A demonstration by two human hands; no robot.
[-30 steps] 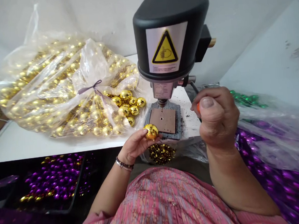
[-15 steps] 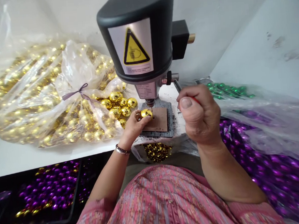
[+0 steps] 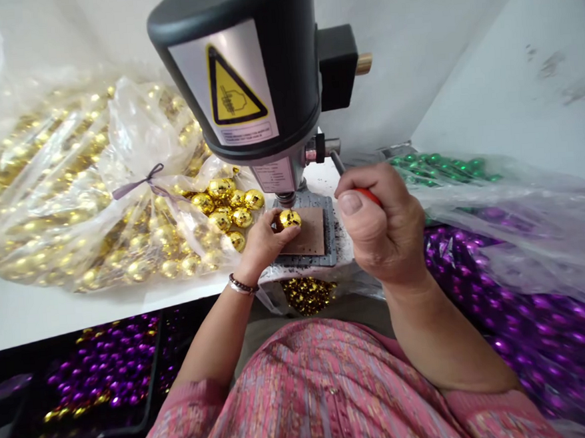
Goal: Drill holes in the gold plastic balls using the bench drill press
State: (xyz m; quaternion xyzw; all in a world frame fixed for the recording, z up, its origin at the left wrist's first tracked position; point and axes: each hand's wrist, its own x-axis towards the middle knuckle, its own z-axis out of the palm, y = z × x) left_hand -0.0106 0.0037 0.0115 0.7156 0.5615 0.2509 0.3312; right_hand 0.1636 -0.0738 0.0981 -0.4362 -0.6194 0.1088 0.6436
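Note:
A small bench drill (image 3: 246, 69) with a black hood and a yellow warning label stands on the white table. My left hand (image 3: 260, 246) pinches a gold mirrored ball (image 3: 289, 218) and holds it on the brown pad (image 3: 312, 234) of the drill's base, right under the chuck. My right hand (image 3: 380, 223) is a fist closed round the drill's lever, whose orange-red knob (image 3: 369, 194) shows between the fingers.
A large clear bag of gold balls (image 3: 70, 188) fills the table's left side, open beside the drill. A small bag of gold balls (image 3: 308, 294) hangs below the base. Purple balls lie in a tray (image 3: 102, 366) at lower left and in bags (image 3: 528, 296) at right, green ones (image 3: 444, 168) behind.
My left hand carried the gold ball from the table's front edge up onto the pad under the chuck. My right hand stayed on the lever. My view moved right, toward the drill.

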